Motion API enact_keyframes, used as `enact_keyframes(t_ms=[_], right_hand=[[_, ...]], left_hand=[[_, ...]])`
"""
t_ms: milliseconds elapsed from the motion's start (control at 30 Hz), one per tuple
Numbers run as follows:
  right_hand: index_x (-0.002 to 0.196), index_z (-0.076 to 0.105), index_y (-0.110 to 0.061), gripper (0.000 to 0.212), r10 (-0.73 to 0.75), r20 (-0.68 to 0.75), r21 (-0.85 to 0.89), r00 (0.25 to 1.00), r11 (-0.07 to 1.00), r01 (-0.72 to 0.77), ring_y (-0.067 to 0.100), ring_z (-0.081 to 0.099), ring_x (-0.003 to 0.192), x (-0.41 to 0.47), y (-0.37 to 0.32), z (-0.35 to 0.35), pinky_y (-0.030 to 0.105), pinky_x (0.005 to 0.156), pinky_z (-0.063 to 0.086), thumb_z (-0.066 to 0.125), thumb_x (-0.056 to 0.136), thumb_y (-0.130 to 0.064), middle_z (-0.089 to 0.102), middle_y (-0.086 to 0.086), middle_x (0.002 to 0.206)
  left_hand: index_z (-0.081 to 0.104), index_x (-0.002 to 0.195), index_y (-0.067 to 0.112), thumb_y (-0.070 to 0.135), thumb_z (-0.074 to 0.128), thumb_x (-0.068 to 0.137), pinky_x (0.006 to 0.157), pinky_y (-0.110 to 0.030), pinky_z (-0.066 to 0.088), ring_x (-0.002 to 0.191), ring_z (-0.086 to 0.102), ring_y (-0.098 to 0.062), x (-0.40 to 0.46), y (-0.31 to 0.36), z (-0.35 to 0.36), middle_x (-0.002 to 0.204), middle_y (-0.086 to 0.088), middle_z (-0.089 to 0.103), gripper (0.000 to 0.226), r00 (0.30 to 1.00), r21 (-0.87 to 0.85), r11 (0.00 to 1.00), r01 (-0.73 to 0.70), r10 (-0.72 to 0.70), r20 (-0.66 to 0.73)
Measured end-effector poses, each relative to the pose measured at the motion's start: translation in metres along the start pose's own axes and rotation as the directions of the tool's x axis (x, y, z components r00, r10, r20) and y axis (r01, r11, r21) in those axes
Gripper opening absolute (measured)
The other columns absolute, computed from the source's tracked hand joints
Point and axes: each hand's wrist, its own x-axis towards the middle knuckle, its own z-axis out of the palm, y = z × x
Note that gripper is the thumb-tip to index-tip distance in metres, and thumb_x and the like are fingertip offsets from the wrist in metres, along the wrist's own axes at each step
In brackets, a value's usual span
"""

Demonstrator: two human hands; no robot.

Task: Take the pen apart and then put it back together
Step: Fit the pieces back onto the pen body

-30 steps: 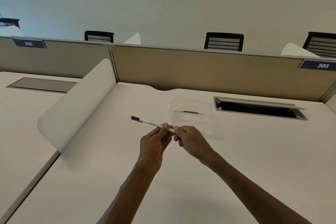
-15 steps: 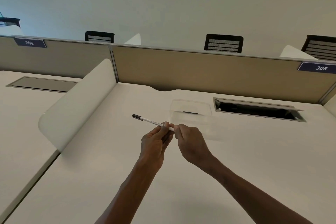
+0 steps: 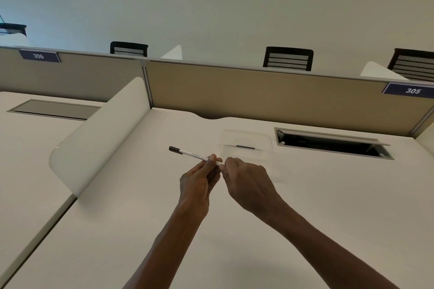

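Observation:
A thin white pen [image 3: 190, 154] with a black end is held level above the white desk, its black end pointing left and away. My left hand [image 3: 198, 180] pinches the barrel near its right part between thumb and fingers. My right hand [image 3: 246, 182] pinches the pen's right end with its fingertips, close against the left hand. The pen's right tip is hidden by the fingers.
A clear plastic box [image 3: 246, 142] sits on the desk just beyond the hands. An open cable hatch [image 3: 328, 144] lies to the back right. A curved white divider [image 3: 101, 134] stands at the left, a beige partition [image 3: 258, 91] at the back.
The hands and pen have stayed almost still; the right hand's fingers shifted slightly at the pen's end.

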Motion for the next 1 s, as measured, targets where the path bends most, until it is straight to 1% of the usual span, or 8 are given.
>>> enact_keyframes(t_ms=[133,300,500,567,633,700,800,1000], right_hand=[[0.075,0.047,-0.015,0.027,-0.103,-0.017,-0.088,0.995,0.991,0.101,0.018,0.035,0.039,0.000,0.009,0.004,0.026,0.037,0.024,0.048,0.100,-0.025,0.051,0.002,0.057],[0.066,0.042,-0.017,0.040,0.240,-0.005,0.472,0.971,0.856,-0.209,0.014,0.042,0.043,0.003,-0.008,0.012,0.028,0.044,0.031,0.037,0.104,-0.027,0.040,-0.008,0.049],[0.060,0.041,-0.018,0.036,0.386,0.741,0.669,0.549,-0.357,-0.652,0.009,0.020,0.038,0.012,-0.021,0.002,0.020,0.036,0.017,0.037,0.096,-0.015,0.029,-0.005,0.046],[0.060,0.042,-0.018,0.036,0.304,0.808,0.587,0.505,-0.486,-0.648,0.007,0.019,0.036,0.013,-0.019,-0.002,0.018,0.033,0.016,0.036,0.096,-0.016,0.029,-0.006,0.046],[0.062,0.044,-0.018,0.035,0.335,0.766,0.641,0.548,-0.335,-0.691,0.008,0.021,0.037,0.016,-0.017,-0.005,0.020,0.036,0.018,0.037,0.097,-0.020,0.031,-0.006,0.048],[0.064,0.049,-0.017,0.038,0.433,0.559,0.708,0.707,0.194,-0.679,0.009,0.032,0.038,0.015,-0.015,-0.006,0.025,0.042,0.027,0.037,0.099,-0.027,0.041,-0.005,0.050],[0.071,0.047,-0.017,0.039,0.236,0.086,0.243,0.968,0.937,-0.250,0.016,0.046,0.045,0.007,-0.006,0.002,0.031,0.045,0.035,0.032,0.103,-0.035,0.052,-0.003,0.057],[0.071,0.043,-0.016,0.035,0.036,-0.065,0.142,0.997,0.989,-0.026,0.020,0.039,0.039,0.005,0.005,0.009,0.029,0.040,0.026,0.034,0.102,-0.030,0.048,0.000,0.053]], left_hand=[[0.081,0.083,0.013,0.028,0.076,0.077,0.070,-0.022,0.058,0.087,0.076,-0.018,0.001,0.001,-0.003,0.092,-0.010,0.079,0.017,0.999,0.047,0.998,0.033,-0.033,-0.012],[0.081,0.084,0.009,0.026,0.076,0.071,0.073,-0.023,0.059,0.084,0.074,-0.016,0.004,-0.001,-0.003,0.087,-0.009,0.078,0.021,0.999,-0.013,0.999,0.040,-0.040,0.038],[0.077,0.087,0.001,0.022,0.071,0.078,0.082,-0.026,0.059,0.081,0.070,-0.018,0.007,-0.010,-0.007,0.081,-0.010,0.073,0.024,0.995,-0.010,1.000,-0.020,0.021,0.094],[0.076,0.088,-0.002,0.021,0.070,0.080,0.078,-0.023,0.058,0.078,0.070,-0.018,0.009,-0.010,-0.007,0.078,-0.011,0.072,0.025,0.995,0.009,0.999,-0.037,0.036,0.088],[0.077,0.087,-0.001,0.020,0.071,0.079,0.076,-0.023,0.058,0.078,0.071,-0.018,0.010,-0.008,-0.007,0.079,-0.011,0.073,0.023,0.997,0.005,0.999,-0.033,0.033,0.070],[0.079,0.086,0.002,0.020,0.072,0.078,0.076,-0.024,0.060,0.080,0.072,-0.018,0.011,-0.006,-0.004,0.084,-0.012,0.076,0.020,0.998,-0.014,1.000,-0.015,0.016,0.053],[0.080,0.086,0.005,0.023,0.076,0.074,0.076,-0.024,0.060,0.082,0.074,-0.017,0.011,-0.003,-0.001,0.089,-0.011,0.078,0.022,1.000,-0.014,1.000,0.011,-0.011,0.021],[0.081,0.083,0.008,0.024,0.075,0.078,0.068,-0.022,0.059,0.083,0.075,-0.017,0.014,-0.002,0.000,0.089,-0.010,0.078,0.017,0.998,-0.019,0.998,0.055,-0.055,0.006]])
